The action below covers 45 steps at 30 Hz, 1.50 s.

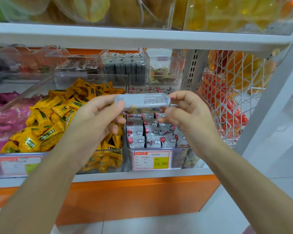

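Silver and finely printed, the packet [143,100] is pinched at each end by our left hand [93,121] and right hand [187,115]; the bin [177,158] beneath holds cloud-printed packs [151,132].

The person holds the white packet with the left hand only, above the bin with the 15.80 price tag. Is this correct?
No, both hands hold it. In the head view the left hand and right hand each pinch one end of the white packet, above the bin with the 15.80 price tag.
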### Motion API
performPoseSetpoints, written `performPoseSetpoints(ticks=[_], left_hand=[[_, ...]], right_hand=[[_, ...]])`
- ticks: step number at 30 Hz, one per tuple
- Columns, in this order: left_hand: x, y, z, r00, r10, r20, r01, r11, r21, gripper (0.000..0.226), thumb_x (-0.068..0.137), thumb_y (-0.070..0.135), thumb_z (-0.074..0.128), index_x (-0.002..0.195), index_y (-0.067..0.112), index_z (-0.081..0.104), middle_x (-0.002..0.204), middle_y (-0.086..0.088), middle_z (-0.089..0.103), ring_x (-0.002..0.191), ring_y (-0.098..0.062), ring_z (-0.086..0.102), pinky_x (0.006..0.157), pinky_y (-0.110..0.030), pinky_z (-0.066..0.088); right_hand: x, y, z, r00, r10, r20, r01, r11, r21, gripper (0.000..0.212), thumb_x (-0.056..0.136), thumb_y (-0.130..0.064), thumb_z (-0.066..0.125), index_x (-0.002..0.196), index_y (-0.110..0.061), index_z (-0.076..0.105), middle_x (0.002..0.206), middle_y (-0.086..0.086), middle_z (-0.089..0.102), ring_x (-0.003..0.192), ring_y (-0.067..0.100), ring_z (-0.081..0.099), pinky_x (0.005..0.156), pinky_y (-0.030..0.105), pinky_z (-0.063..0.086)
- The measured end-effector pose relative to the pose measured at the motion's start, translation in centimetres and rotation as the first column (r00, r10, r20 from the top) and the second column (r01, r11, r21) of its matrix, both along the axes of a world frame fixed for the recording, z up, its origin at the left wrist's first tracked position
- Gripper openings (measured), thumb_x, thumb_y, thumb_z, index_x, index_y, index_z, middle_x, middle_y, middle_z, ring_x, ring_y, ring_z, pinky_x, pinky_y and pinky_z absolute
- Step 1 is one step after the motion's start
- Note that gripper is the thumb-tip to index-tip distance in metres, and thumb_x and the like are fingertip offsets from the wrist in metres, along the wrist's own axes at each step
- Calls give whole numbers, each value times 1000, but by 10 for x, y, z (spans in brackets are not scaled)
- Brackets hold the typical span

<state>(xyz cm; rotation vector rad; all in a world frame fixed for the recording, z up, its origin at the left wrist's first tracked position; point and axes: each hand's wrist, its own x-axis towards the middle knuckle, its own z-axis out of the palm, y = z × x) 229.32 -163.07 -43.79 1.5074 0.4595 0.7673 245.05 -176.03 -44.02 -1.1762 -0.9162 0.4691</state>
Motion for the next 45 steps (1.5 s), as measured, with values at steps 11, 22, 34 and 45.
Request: performPoseSetpoints(ticks=[11, 22, 34, 45], left_hand=[[0, -9, 4, 992, 108, -62, -81, 938, 337, 35, 84, 10, 62, 113, 29, 58, 82, 24, 67, 59, 2, 60, 50, -9, 44], [5, -18, 5, 978, 176, -109, -107, 883, 458, 16, 82, 20, 62, 95, 29, 61, 84, 10, 62, 59, 3, 56, 52, -8, 42], [8, -20, 5, 909, 401, -117, -290, 808, 513, 26, 82, 37, 56, 64, 19, 56, 67, -3, 60, 51, -7, 50, 49, -22, 43], [8, -23, 7, 949, 293, -121, -204, 856, 475, 24, 85, 35, 56, 67, 19, 55, 66, -2, 56, 49, -2, 50, 39, -8, 36]], right_hand=[[-4, 3, -3, 975, -126, 181, 137, 989, -54, 17, 85, -10, 65, 93, -24, 68, 93, -7, 69, 88, 5, 65, 74, 17, 50], [-11, 3, 0, 942, -242, 233, 252, 968, -15, 18, 82, -13, 67, 64, -16, 65, 60, -23, 62, 60, -8, 54, 57, 5, 40], [-20, 4, 0, 930, -227, 289, 247, 968, -35, 19, 83, -14, 68, 65, -17, 65, 59, -20, 59, 58, -5, 51, 59, 7, 40], [-10, 4, 0, 958, -227, 174, 244, 966, -87, 23, 82, -17, 69, 64, -2, 64, 65, 10, 62, 62, 4, 55, 61, 20, 44]])
